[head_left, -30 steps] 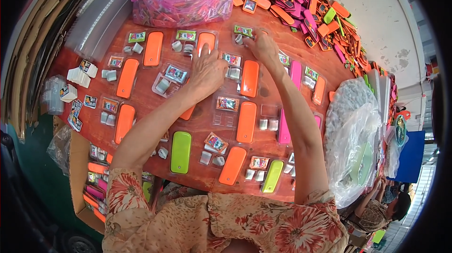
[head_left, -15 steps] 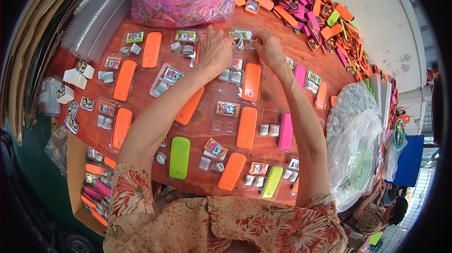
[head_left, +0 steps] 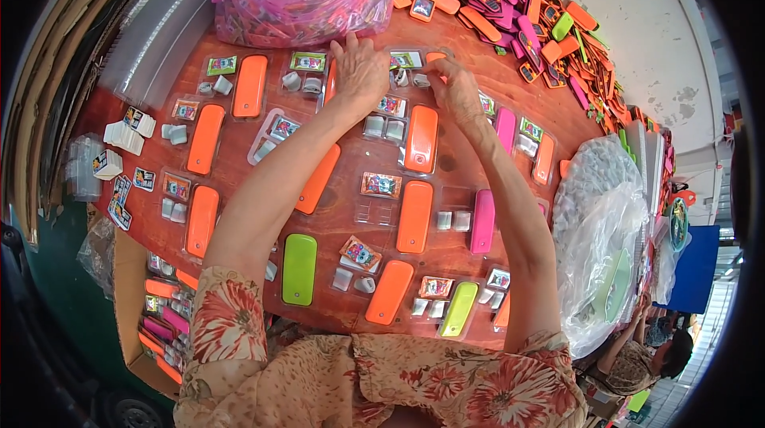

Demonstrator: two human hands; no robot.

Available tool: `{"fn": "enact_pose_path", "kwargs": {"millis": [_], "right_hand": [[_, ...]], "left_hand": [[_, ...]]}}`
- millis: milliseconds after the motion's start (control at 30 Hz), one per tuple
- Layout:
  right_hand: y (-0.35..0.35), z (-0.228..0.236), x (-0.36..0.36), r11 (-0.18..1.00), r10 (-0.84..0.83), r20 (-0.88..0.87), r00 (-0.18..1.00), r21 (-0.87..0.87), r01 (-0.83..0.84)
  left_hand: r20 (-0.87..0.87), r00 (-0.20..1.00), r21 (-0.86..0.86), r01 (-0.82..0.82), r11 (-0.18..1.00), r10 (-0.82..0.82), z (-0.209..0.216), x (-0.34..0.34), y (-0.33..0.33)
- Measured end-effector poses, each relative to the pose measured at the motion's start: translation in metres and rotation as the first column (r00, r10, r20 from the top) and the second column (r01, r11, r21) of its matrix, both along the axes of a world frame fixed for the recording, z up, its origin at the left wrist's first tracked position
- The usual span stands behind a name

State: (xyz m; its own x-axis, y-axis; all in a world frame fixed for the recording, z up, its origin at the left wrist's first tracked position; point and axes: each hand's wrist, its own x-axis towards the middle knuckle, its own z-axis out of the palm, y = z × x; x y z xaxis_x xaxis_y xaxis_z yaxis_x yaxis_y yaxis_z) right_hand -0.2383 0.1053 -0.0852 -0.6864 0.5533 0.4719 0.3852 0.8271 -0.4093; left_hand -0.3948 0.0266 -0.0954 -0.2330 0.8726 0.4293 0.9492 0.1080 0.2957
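Where both forearms extend over the red table (head_left: 458, 161), the two hands work side by side at its far edge, near a pink plastic bag (head_left: 239, 1) filled with small wrapped packets. The left hand (head_left: 360, 73) is palm down with its fingers loosely spread, partly covering an orange case (head_left: 330, 81); whether its underside touches the case cannot be told. Just left of that case lie a green packet (head_left: 307, 60) and a pair of white rolls. The right hand (head_left: 457, 89) has its thumb and fingers bent inward at the right side of a clear tray (head_left: 411, 72). A white roll (head_left: 421, 79) sits in this tray, just beside the fingertips; whether they pinch it cannot be told. Another wrapped packet (head_left: 405, 60) lies at the tray's far side, and the end of a second orange case (head_left: 435, 56) shows beyond the right hand. Nearer the body, more trays carry packets, rolls and cases, among them a green case (head_left: 300, 268) and a pink case (head_left: 483, 221). A heap of toy phones (head_left: 518, 17) occupies the far right, stacked cards (head_left: 123, 137) the left, and a large clear bag (head_left: 594, 213) the right edge.
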Motion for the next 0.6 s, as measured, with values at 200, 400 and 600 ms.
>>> {"fn": "enact_pose_path", "kwargs": {"millis": [200, 400, 600], "right_hand": [[-0.011, 0.006, -0.025, 0.998, 0.016, 0.143, 0.99, 0.055, -0.024], [-0.023, -0.002, -0.027, 0.998, 0.026, 0.113, 0.993, 0.055, -0.032], [-0.016, -0.01, -0.03, 0.991, 0.13, 0.19, 0.973, -0.005, -0.131]], "left_hand": [[0.001, 1.0, -0.081, 0.025, 0.996, -0.025, 0.005, -0.007, 0.014], [0.024, 0.991, -0.058, 0.129, 0.99, -0.128, 0.006, -0.008, 0.024], [-0.051, 0.991, -0.008, 0.126, 0.992, -0.127, -0.003, -0.01, 0.026]]}}
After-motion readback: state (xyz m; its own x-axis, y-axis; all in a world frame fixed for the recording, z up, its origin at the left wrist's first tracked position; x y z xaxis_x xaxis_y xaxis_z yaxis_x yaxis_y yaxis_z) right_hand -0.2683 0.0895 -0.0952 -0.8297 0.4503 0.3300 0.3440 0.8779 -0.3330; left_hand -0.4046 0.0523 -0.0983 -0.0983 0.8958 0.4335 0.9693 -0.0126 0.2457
